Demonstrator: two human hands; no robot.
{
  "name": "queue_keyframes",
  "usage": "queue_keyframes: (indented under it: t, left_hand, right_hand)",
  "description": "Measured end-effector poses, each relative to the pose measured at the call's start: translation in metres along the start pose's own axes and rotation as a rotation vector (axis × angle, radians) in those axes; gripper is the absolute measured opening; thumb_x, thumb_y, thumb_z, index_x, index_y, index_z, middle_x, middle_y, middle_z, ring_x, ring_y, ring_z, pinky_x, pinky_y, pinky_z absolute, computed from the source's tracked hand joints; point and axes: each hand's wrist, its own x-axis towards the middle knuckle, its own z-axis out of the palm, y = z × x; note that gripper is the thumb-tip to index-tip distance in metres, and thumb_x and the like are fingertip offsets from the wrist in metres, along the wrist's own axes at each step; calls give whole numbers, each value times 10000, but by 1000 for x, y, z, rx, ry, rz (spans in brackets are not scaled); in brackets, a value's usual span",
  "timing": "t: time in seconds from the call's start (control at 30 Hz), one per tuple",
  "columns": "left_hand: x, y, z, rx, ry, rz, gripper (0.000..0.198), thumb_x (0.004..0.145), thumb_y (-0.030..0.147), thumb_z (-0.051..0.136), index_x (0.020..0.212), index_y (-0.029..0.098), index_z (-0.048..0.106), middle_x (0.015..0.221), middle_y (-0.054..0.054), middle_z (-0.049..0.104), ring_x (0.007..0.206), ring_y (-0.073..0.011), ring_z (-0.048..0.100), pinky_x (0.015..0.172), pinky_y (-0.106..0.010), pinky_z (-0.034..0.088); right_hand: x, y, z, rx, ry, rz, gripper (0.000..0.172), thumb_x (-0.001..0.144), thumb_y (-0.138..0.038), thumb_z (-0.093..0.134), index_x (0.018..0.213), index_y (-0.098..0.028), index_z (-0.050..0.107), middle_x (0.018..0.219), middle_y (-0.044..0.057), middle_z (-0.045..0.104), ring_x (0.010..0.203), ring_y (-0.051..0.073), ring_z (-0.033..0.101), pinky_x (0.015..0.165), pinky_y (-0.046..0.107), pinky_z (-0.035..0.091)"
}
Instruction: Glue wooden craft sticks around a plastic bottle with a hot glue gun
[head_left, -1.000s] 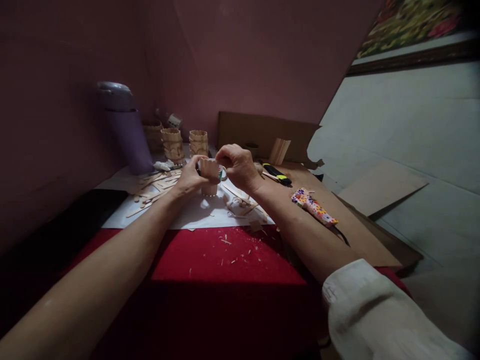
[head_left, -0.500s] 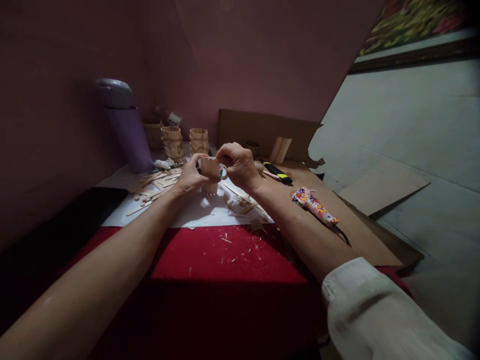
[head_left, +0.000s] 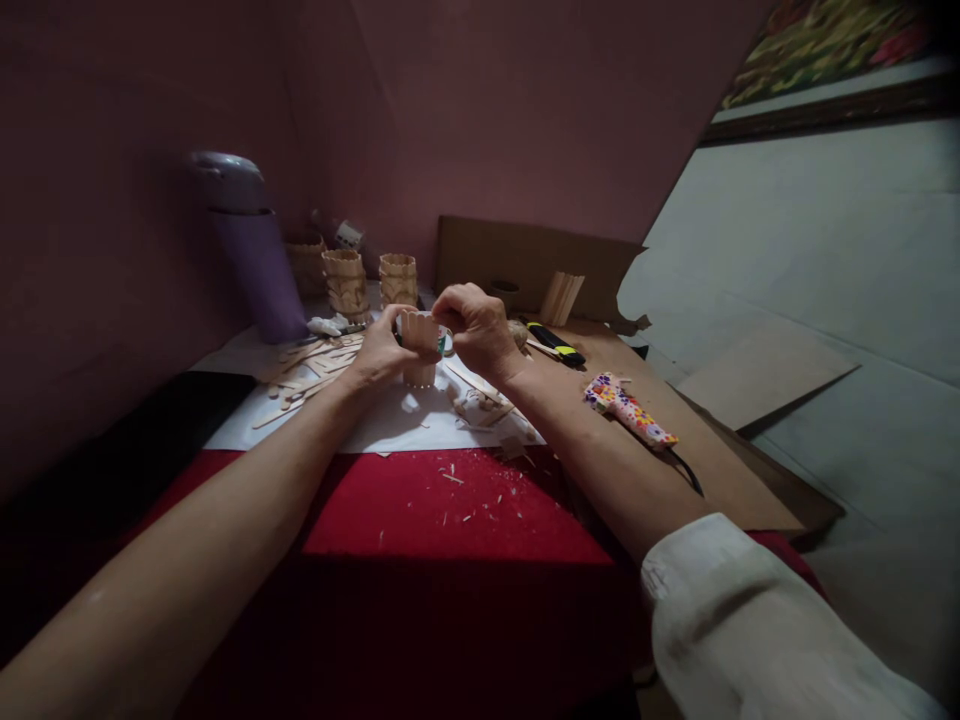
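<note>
My left hand [head_left: 384, 347] is closed around the left side of a small cup covered with upright popsicle sticks [head_left: 418, 372], its thumb near the rim. A white and green patch of the cup's wall shows on its right side between the sticks. At the cup's upper right edge, my right hand [head_left: 478, 328] has its fingers pinched together; whatever they hold is hidden. Loose popsicle sticks [head_left: 319, 370] lie left of the cup on white paper [head_left: 375, 432]. Stick offcuts [head_left: 480, 405] are scattered to its right.
Two finished-looking stick cups [head_left: 346, 287] stand behind, near a purple flask [head_left: 259, 270]. Rightward on cardboard [head_left: 720, 480] lie a flower-patterned glue gun [head_left: 628, 412] with a cord and a black-yellow utility knife [head_left: 555, 345]. A bundle of sticks [head_left: 561, 298] stands behind. Shavings dot the red cloth [head_left: 450, 520].
Almost nothing differs. Both hands stay at the cup in the same pose, and the whole view has shifted only slightly.
</note>
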Motion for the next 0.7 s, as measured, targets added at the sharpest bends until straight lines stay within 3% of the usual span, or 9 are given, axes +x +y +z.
queue_keyframes:
  t: [0.17,0.37,0.7]
  left_hand:
    - [-2,2,-1,-11,-3,-6,706,327,279,879,963,190,585,809,24,608,758,-180,550,677,-300,427]
    - [-4,4,-1,-2,5,-8,694,341,290,873,960,197,571,813,29,607,763,-186,561,702,-309,436]
    - [-9,9,1,-23,3,-43,699,356,295,864,976,187,559,800,24,593,747,-177,543,671,-302,440]
  right_hand:
    - [-1,3,-1,22,-9,-15,155,829,-93,576,727,-193,636,775,25,644,803,181,560,764,296,421]
    - [-6,7,-7,5,24,40,222,874,-113,563,972,-201,742,879,50,670,886,200,585,799,319,452]
    - [-42,5,-12,-55,43,143,174,895,-146,589,910,-205,752,828,56,656,847,214,577,779,346,435]
